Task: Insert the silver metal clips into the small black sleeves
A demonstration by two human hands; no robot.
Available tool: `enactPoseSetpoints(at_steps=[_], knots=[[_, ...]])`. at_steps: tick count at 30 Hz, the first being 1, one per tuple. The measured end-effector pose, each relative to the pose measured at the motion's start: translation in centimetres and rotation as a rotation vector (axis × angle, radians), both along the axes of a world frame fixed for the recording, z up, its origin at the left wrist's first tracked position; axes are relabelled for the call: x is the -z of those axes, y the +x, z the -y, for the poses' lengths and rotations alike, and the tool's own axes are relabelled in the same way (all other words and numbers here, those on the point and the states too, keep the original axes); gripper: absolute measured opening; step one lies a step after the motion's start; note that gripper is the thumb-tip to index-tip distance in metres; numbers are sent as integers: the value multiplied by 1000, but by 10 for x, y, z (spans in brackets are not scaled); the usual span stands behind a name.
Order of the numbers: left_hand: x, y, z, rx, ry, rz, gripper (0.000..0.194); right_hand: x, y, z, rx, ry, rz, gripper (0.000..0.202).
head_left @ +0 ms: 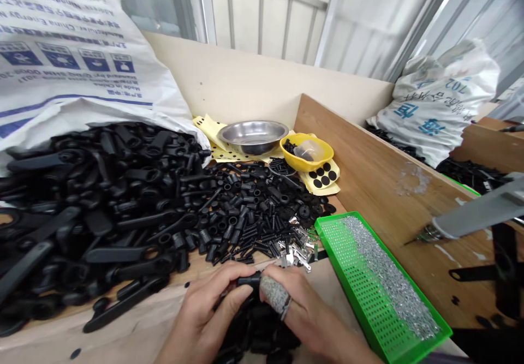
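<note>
Near the bottom middle, my left hand [208,306] pinches a small black cylindrical part [249,281] between thumb and fingers. My right hand [301,309] closes on the other end of the same part, and a grey wrapping covers one of its fingers. Both hands are above a dark heap of black pieces [257,326]. Just beyond them lie black coil-like pieces [256,238], shiny metal clips [297,249] and short black tubes [233,206] on the wooden table [135,331].
Black handles [123,222] spill from a white sack [73,42] at left. A green tray [380,293] of small metal pieces stands at right. Behind are a steel bowl [254,136] and yellow basket [307,159]. A power tool [470,211] reaches in beside the wooden divider [368,173].
</note>
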State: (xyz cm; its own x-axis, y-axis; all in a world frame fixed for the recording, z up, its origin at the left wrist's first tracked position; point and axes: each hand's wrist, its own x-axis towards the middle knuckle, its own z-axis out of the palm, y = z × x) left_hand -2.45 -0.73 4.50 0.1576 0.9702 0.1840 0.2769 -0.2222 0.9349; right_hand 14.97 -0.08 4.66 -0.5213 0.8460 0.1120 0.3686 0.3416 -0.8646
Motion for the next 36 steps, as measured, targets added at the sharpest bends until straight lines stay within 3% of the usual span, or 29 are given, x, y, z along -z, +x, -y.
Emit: enactPoseSetpoints(at_steps=[2,5,12,20,22,25,31,36], knots=[[0,0,1,2,54,-7,16,2,0,0,6,-28,-5,21],[0,1,0,-14,28,7,17,4,1,1,16,59,49,18],[1,6,1,-41,-303,208,12,3,3,-2,-30,339,231,12],[8,17,8,-92,-562,569,27,18,6,-3,-63,596,380,14],[9,18,8,-81,-579,594,28,18,6,-1,-49,559,356,12],[11,18,9,-72,-540,538,25,12,5,2,-14,372,243,11],[14,14,8,-101,-365,334,16,1,2,8,56,115,141,11],[18,10,8,-112,-172,138,12,4,0,9,100,-42,-35,17]])
